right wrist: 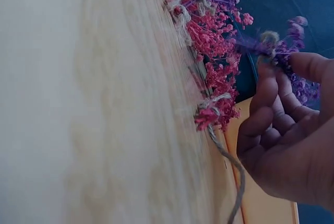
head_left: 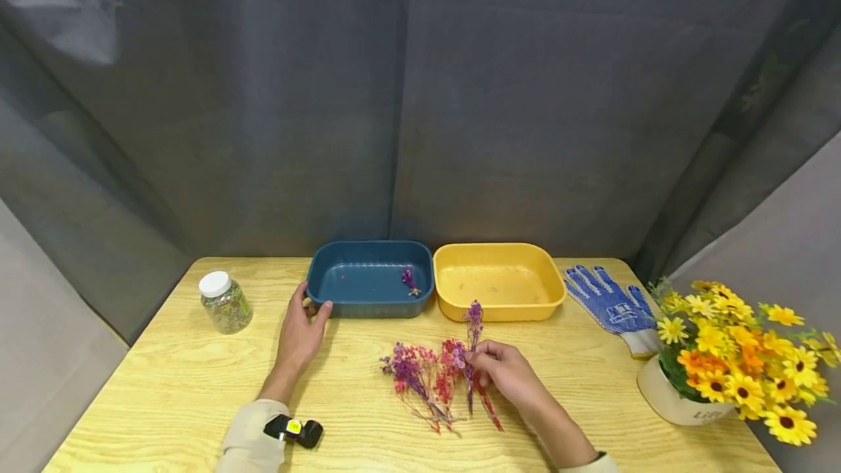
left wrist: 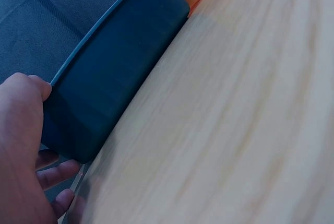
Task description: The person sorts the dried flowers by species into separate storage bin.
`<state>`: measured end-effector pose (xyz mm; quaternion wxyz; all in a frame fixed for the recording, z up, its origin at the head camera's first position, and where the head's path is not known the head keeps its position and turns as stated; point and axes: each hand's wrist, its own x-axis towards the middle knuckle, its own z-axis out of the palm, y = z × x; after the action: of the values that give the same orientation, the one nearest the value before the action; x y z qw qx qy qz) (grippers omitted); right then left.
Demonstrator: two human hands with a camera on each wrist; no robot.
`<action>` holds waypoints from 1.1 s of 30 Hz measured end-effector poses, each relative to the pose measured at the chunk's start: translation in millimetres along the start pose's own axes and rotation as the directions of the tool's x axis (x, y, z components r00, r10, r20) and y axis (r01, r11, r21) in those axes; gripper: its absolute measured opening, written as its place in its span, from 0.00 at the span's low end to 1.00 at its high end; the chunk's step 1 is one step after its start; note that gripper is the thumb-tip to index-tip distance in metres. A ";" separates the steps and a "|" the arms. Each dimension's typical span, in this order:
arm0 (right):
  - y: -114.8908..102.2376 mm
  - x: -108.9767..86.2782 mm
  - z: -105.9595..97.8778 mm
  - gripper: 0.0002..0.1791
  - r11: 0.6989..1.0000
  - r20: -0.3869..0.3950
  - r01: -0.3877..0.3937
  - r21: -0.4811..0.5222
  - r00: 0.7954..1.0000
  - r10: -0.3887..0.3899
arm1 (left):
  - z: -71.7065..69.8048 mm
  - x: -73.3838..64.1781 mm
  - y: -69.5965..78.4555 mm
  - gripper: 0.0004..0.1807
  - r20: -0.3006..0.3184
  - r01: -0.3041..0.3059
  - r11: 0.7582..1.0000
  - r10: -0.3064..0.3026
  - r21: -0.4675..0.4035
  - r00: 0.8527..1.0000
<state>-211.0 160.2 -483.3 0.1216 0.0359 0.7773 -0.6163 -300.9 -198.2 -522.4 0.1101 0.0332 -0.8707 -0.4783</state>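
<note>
My right hand (head_left: 504,374) pinches a small bunch of purple dried flowers (head_left: 474,316) between thumb and fingertips, blooms pointing away from me. In the right wrist view a bit of twine shows round its stems (right wrist: 270,40). Right beside it on the table lie bunches of pink-red and purple dried flowers (head_left: 420,378). My left hand (head_left: 304,334) grips the near left corner of a dark blue plastic basin (head_left: 368,309). In the left wrist view its thumb is at the rim and the fingers curl about the lower corner. A purple sprig (head_left: 409,280) lies inside the basin.
A yellow basin (head_left: 499,312) stands right of the blue one. Farther right lie a blue and white work glove (head_left: 611,305) and a white pot (head_left: 680,400) of yellow flowers. At left stands a white-lidded jar (head_left: 226,305). Twine (right wrist: 237,177) trails in the right wrist view.
</note>
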 end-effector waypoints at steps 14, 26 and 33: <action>-4.6 4.0 -2.6 0.09 0.997 -0.029 0.053 0.058 0.998 -0.051 | -0.2 0.6 -1.5 0.40 -0.001 0.016 1.000 -0.016 0.015 1.000; -15.2 19.1 -0.4 0.16 0.989 -0.112 0.140 0.057 0.985 -0.132 | 1.0 0.3 -0.8 0.40 0.000 0.007 1.000 -0.007 0.007 1.000; -26.9 31.6 2.2 0.13 0.986 -0.129 0.164 0.033 0.979 -0.159 | 1.0 0.6 -0.7 0.39 0.001 0.009 1.000 -0.009 0.006 1.000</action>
<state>-246.8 148.8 -465.6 0.0209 0.0143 0.7701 -0.6374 -301.7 -197.9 -523.5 0.1076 0.0371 -0.8720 -0.4760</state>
